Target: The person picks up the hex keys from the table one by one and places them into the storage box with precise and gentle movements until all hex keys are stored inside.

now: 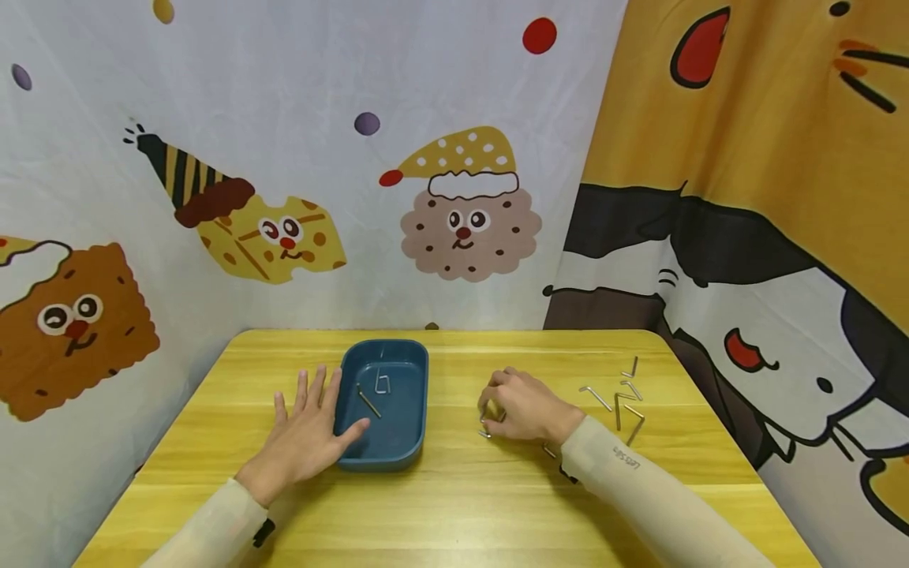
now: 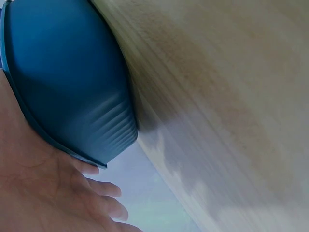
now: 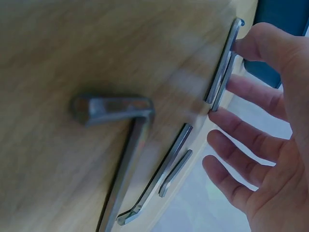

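My left hand [image 1: 301, 442] lies with straight, spread fingers along the left side of a blue tray [image 1: 420, 426], its thumb over the rim. In the left wrist view the palm is against the tray's outer wall [image 2: 67, 87]. Inside the tray lie a few L-shaped hex keys [image 1: 369, 401]. Right of the tray, my right hand [image 1: 521, 406] bends over the table. Its thumb and fingertips pinch at a hex key [image 3: 224, 63], with a second one close alongside. A short bent end [image 1: 484, 434] shows beneath the thumb.
Several more hex keys [image 1: 618, 410] are scattered on the right of the wooden table [image 1: 461, 513]. One [image 1: 548, 450] lies partly under the right wrist. A cartoon-printed curtain [image 1: 319, 102] hangs behind and beside the table.
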Tool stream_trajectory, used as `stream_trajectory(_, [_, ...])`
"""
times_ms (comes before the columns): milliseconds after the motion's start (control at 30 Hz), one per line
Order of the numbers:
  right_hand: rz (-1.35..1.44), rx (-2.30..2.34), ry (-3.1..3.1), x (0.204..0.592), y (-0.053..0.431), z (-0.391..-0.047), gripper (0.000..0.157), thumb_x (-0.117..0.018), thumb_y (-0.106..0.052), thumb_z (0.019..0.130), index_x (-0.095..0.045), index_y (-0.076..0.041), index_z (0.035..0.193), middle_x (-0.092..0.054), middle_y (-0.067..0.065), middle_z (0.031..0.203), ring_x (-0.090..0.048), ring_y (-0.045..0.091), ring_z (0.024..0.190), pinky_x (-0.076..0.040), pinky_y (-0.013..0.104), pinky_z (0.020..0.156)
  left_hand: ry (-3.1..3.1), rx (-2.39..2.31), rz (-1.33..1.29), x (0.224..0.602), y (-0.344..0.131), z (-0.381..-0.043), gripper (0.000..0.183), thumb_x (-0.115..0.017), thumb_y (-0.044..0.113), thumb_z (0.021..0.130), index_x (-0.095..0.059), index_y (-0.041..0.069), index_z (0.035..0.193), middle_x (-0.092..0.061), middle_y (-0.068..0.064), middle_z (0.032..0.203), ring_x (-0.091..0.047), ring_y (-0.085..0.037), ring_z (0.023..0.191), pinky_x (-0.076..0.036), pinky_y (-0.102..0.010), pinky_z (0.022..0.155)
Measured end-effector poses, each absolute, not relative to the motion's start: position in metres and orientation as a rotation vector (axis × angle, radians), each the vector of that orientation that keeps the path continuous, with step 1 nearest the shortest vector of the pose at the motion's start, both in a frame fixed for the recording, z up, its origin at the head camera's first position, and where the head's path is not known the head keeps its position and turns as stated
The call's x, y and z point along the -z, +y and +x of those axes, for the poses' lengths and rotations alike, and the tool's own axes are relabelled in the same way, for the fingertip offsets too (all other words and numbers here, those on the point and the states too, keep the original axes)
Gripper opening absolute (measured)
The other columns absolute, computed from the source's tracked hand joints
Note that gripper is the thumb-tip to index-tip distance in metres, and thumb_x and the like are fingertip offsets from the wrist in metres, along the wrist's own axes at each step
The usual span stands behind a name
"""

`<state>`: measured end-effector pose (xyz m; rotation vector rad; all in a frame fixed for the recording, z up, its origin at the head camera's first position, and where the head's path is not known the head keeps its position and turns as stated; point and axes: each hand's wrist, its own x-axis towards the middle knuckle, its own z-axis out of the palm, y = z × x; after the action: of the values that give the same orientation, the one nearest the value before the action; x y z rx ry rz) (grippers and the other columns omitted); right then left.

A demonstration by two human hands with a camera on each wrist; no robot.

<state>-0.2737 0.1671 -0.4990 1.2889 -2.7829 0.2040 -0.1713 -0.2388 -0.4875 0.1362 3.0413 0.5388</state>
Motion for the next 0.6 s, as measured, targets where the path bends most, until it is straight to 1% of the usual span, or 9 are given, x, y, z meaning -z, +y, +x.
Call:
stream_trajectory(233, [1.334,-0.263,-2.730,0.4961,0.1704,-0.2711,0.020,-0.089,-0.038,0.100,-0.089,-0.026,0.116,-0.082,0.002,0.127,-0.075,0.029,0.121,-0.068,0.049,0.102,3.038,-0.536,0.137,0.4882,-0.2378,-0.1723,0.113,-0.059,0.076,0.112,-0.014,0.006,0.188,-0.004,-0.030,0.195,0.008,-0.062,0.179,0.005,-0.096,0.131])
stream_trajectory(433, [1.357,-0.316,-2.684,0.4913,0.1703,-0.2718,0.031,-0.090,-0.037,0.099,-0.088,-0.021,0.125,-0.080,0.006,0.136,-0.076,0.029,0.127,-0.068,0.049,0.109,3.037,-0.538,0.133,0.4878,-0.2374,-0.1719,0.113,-0.059,0.076,0.113,-0.014,0.005,0.188,-0.003,-0.030,0.195,0.008,-0.061,0.179,0.005,-0.096,0.132])
stream_trajectory(600, [1.381,-0.322,-2.646,0.4889,0.1677,-0.2728,0.034,-0.089,-0.038,0.099,-0.086,-0.021,0.129,-0.079,0.005,0.138,-0.075,0.029,0.129,-0.067,0.050,0.112,3.037,-0.542,0.132,0.4872,-0.2378,-0.1718,0.112,-0.059,0.075,0.113,-0.014,0.004,0.187,-0.005,-0.030,0.195,0.008,-0.061,0.179,0.004,-0.096,0.132])
